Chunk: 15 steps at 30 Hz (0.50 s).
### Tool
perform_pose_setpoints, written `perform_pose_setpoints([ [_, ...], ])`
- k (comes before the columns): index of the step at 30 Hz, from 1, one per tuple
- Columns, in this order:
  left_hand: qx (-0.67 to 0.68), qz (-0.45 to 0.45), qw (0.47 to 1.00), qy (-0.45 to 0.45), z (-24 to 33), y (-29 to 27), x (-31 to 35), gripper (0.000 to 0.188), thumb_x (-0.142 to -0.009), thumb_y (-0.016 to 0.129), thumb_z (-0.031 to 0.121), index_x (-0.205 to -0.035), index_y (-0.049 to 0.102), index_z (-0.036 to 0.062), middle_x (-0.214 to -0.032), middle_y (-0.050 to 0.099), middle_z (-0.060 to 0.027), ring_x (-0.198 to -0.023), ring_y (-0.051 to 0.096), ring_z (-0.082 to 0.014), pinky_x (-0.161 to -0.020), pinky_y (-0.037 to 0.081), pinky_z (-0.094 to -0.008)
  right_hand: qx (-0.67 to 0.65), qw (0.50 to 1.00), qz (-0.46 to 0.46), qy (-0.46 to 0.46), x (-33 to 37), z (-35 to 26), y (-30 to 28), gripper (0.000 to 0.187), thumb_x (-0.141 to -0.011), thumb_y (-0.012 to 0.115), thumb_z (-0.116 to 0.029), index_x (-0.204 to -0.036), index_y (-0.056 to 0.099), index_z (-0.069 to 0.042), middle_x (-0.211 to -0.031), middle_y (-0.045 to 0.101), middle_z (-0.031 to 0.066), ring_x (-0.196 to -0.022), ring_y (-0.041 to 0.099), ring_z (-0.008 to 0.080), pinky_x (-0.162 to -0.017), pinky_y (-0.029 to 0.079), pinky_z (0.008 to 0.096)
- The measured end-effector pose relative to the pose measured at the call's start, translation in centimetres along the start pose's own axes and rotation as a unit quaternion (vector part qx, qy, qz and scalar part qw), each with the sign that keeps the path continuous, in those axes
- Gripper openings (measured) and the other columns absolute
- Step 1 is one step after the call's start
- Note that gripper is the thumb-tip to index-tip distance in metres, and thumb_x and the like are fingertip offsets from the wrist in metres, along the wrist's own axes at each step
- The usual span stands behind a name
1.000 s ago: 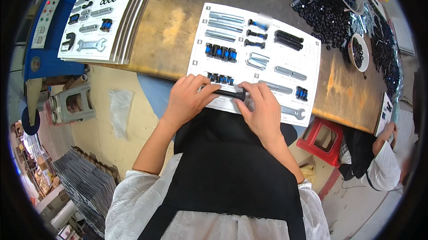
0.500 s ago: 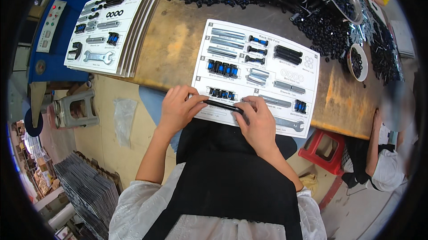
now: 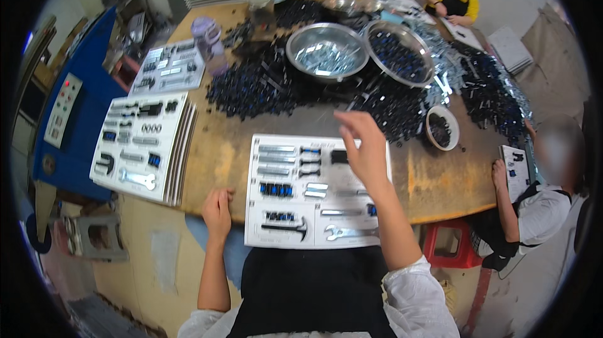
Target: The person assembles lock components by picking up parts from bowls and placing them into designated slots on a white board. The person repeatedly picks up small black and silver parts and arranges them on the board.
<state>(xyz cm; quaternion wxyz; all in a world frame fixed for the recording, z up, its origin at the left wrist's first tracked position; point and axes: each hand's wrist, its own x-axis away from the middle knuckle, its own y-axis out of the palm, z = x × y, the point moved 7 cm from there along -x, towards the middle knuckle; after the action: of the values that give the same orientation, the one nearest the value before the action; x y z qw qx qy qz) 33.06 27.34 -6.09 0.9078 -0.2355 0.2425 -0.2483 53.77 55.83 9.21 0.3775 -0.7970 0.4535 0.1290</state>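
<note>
The white picture card (image 3: pixel 319 209) lies at the table's front edge before me, with metal sleeves, bolts and a wrench on it, though I cannot tell which are printed pictures. A black hammer-shaped tool (image 3: pixel 290 229) shows at its lower left. My left hand (image 3: pixel 217 214) rests by the table edge left of the card, fingers curled together and nothing seen in them. Over the card's upper right reaches my right hand (image 3: pixel 365 146), fingers apart and holding nothing, covering part of the card beneath. It points toward the heap of black bolts (image 3: pixel 257 87).
Beyond stand a steel bowl of silvery parts (image 3: pixel 328 51), a bowl of black bolts (image 3: pixel 399 54) and a small white bowl (image 3: pixel 443 128). Stacked cards (image 3: pixel 139 146) lie left, near a lilac bottle (image 3: pixel 206 32). Co-workers sit around the table; a red stool (image 3: pixel 447 245) stands right.
Both hands have let go of the black rod they held over the card. My right hand has moved forward, the left back to the side. My view has lifted, showing more of the table.
</note>
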Motion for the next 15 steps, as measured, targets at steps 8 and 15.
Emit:
perform_pose_setpoints([
  [8, -0.071, 0.032, 0.991, 0.109, 0.7, 1.3, 0.3, 0.024, -0.096, 0.053, 0.016, -0.084, 0.073, 0.0083, -0.074, 0.062, -0.0109, -0.065, 0.061, -0.0304, -0.059, 0.045, -0.0401, 0.275, 0.959, -0.07, 0.003, -15.7, 13.7, 6.2, 0.024, -0.085, 0.06, -0.007, -0.094, 0.079, -0.02, -0.103, 0.068, 0.0125, -0.099, 0.066, 0.033, -0.084, 0.054, 0.0414],
  [15, -0.079, 0.052, 0.988, 0.122, 1.6, 0.9, 0.0, 0.026, -0.095, 0.053, 0.018, -0.081, 0.073, 0.0106, -0.072, 0.06, -0.0099, -0.064, 0.06, -0.0309, -0.058, 0.045, -0.0416, 0.404, 0.887, -0.225, -0.002, -19.5, 17.3, 9.5, 0.021, -0.07, 0.077, -0.012, -0.085, 0.078, -0.027, -0.102, 0.068, 0.0092, -0.101, 0.066, 0.0293, -0.082, 0.055, 0.0418],
])
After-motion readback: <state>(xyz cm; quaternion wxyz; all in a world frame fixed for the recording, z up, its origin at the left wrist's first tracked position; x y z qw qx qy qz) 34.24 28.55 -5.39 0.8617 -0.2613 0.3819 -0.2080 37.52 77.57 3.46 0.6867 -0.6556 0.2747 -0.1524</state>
